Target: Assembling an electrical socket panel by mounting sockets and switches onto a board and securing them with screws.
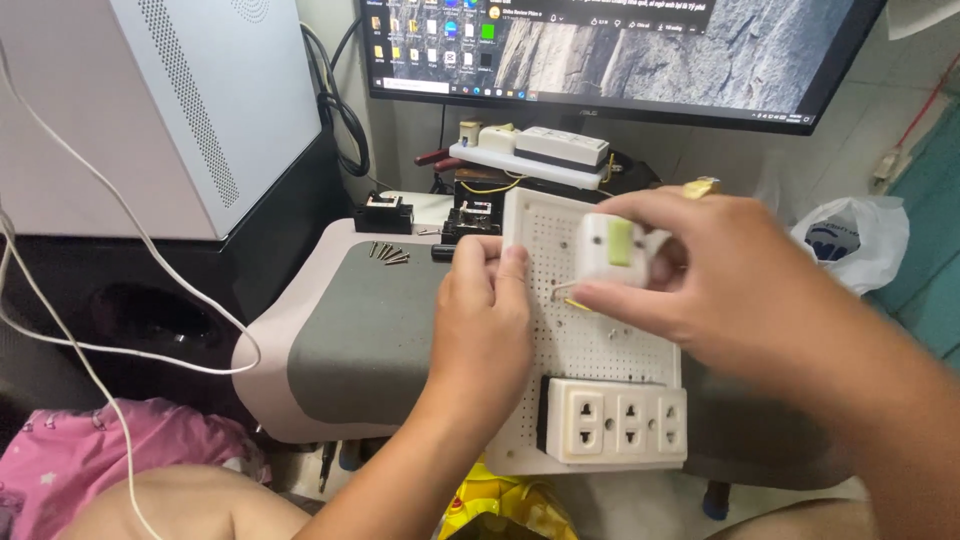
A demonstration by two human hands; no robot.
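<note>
A white perforated board (600,345) lies tilted on a grey and white cushioned stool (360,330). A white triple socket block (615,420) is fixed at the board's near end. My left hand (485,320) grips the board's left edge, thumb and fingers curled near its upper corner. My right hand (720,285), with a gold ring (700,187), holds a small white switch unit with a pale green rocker (610,250) just above the board. A thin yellow wire (568,297) hangs under the unit by my thumb.
Several screws (388,253) and two small black parts (384,212) sit at the stool's far edge. Behind stand a monitor (620,50), a white computer case (170,100), a second white board with parts (535,155), white cables (120,300) and a plastic bag (850,240).
</note>
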